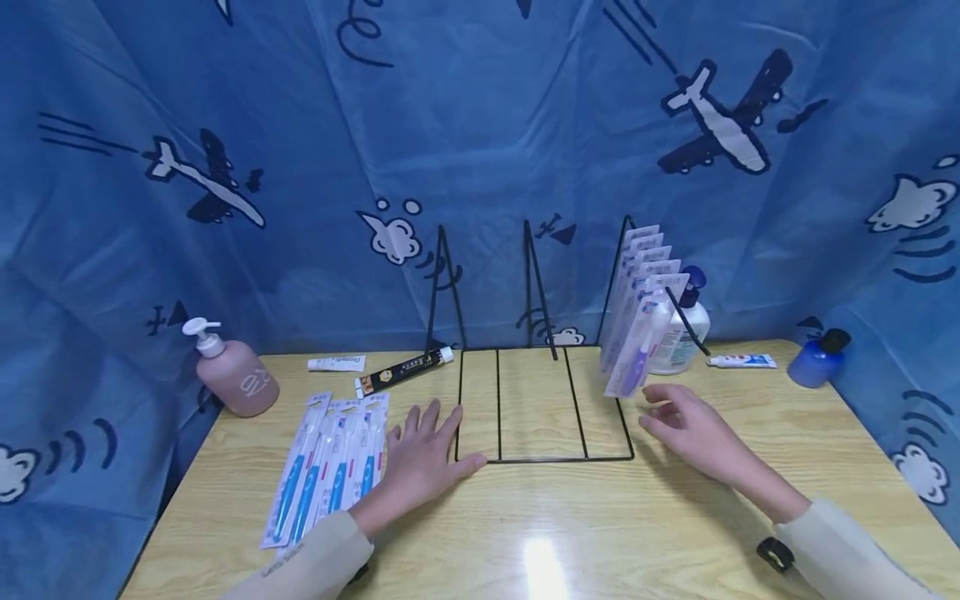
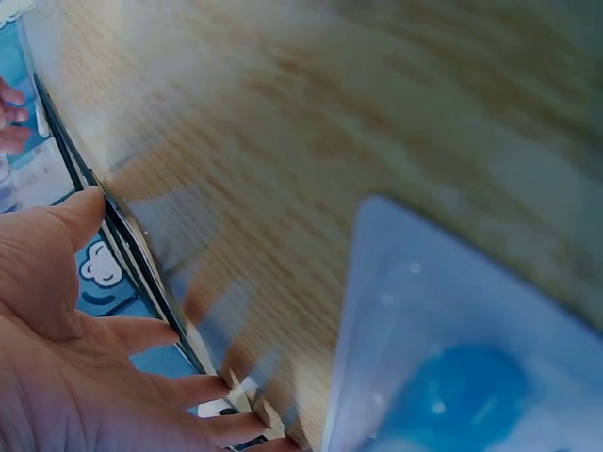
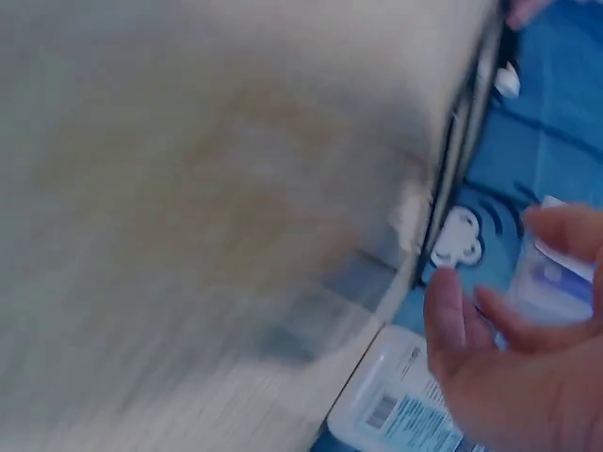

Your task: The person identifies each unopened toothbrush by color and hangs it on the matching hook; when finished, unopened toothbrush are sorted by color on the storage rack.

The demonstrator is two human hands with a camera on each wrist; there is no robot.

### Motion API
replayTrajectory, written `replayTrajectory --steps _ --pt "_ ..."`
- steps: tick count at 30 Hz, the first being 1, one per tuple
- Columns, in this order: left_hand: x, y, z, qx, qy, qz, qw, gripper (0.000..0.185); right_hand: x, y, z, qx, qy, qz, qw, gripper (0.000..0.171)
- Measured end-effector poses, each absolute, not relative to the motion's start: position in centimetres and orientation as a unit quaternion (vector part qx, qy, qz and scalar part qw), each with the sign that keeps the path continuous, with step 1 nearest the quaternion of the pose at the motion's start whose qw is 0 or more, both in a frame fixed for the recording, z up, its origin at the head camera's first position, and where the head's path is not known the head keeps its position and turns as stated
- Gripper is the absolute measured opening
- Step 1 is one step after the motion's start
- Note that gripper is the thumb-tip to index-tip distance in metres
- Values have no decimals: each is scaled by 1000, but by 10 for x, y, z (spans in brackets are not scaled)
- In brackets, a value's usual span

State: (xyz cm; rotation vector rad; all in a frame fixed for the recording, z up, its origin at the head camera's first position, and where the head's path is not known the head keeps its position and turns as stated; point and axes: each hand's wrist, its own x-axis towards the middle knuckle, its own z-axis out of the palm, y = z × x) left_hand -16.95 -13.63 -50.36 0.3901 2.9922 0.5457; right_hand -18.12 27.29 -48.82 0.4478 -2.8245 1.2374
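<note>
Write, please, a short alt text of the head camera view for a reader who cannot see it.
A person's left hand rests flat on a wooden table beside a black wire rack, next to packaged toothbrushes. The right hand hovers open near more toothbrush packs standing in the rack's right slot.

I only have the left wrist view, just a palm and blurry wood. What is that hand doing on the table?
Observer: The left hand rests flat with its fingers spread, beside the black wire rack.
Operator: Is anything loaded in the rack?
Observer: Yes, packaged toothbrushes lean in its rightmost section.
Operator: And the other hand?
Observer: The right hand is open just below those packs, holding nothing.
</note>
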Motion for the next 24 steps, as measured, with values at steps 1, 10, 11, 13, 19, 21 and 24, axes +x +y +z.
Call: replayTrajectory --steps 1,10,11,13,19,21,24 --pt "-170 -136 -504 128 975 179 36 87 -177 272 -489 163 -911 378 16 52" --pt "-171 -135 -505 120 969 210 45 87 -162 243 -499 256 -923 288 -11 90" --pt "-171 -136 -506 121 967 220 47 86 -163 239 -500 249 -925 287 -19 90" --pt "-172 -138 -508 125 961 243 45 84 -164 230 -501 237 -929 282 -29 91" --pt "-165 -146 -510 116 941 318 8 77 -172 205 -503 201 -952 221 -66 105" --pt "-161 -148 -503 103 935 339 3 73 -176 198 -503 194 -957 206 -69 108" --pt "-152 -158 -487 87 926 367 -9 66 -179 191 -503 185 -959 204 -73 107"
